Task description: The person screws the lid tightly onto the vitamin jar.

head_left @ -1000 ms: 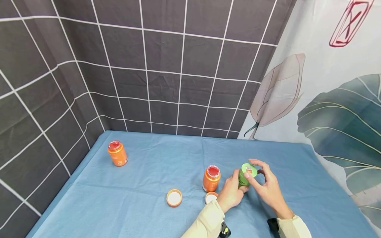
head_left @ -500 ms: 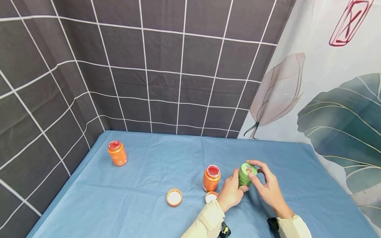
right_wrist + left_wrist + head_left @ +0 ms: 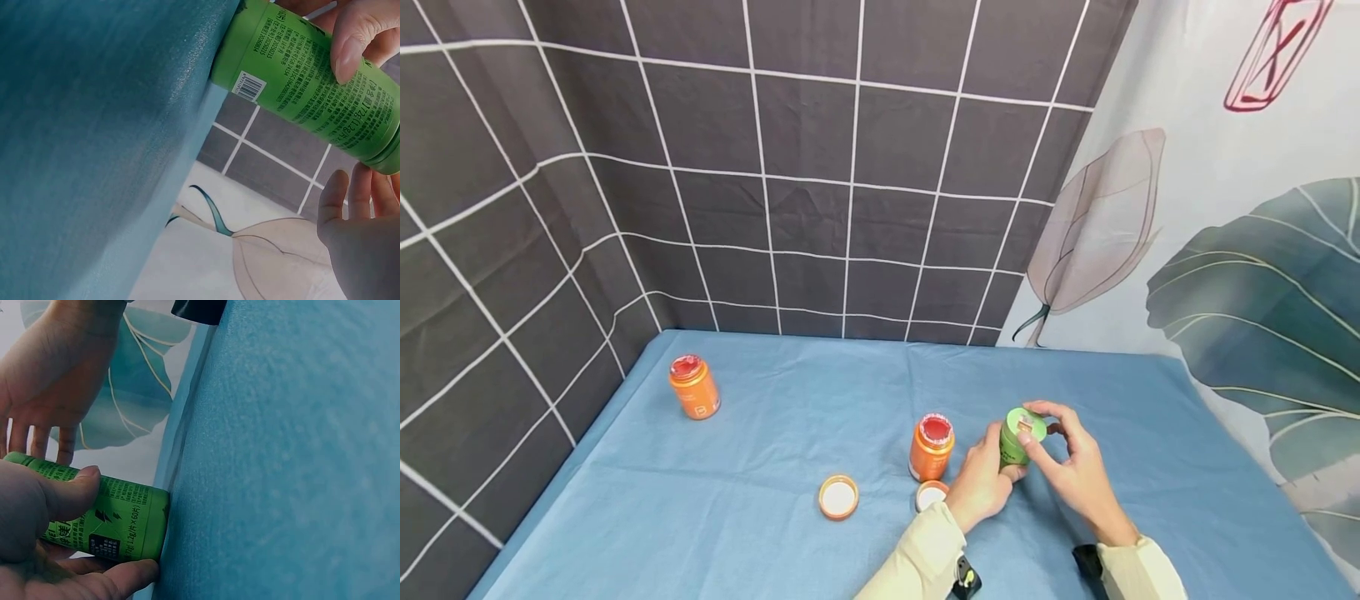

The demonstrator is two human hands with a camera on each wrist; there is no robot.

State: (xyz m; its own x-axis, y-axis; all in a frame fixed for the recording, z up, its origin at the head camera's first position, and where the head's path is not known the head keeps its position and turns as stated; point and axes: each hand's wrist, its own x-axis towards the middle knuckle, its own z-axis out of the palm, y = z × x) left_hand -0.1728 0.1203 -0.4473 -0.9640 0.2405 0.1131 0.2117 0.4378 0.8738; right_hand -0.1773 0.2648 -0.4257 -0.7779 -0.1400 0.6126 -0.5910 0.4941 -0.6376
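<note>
Bottle (image 3: 1012,451) | long axis upright, lid (image 3: 1021,416) up | hands: left (image 3: 983,487) grips bottle, right (image 3: 1078,479) pinches lid

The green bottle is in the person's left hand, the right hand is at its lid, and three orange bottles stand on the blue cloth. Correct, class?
The count is wrong: the head view shows two orange bottles on the blue cloth. The left hand does hold the green bottle, with the right hand at its lid.

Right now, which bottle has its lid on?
The green bottle in the left hand, right hand at its lid. The orange bottle beside it and far-left orange bottle show lidless red tops.
</note>
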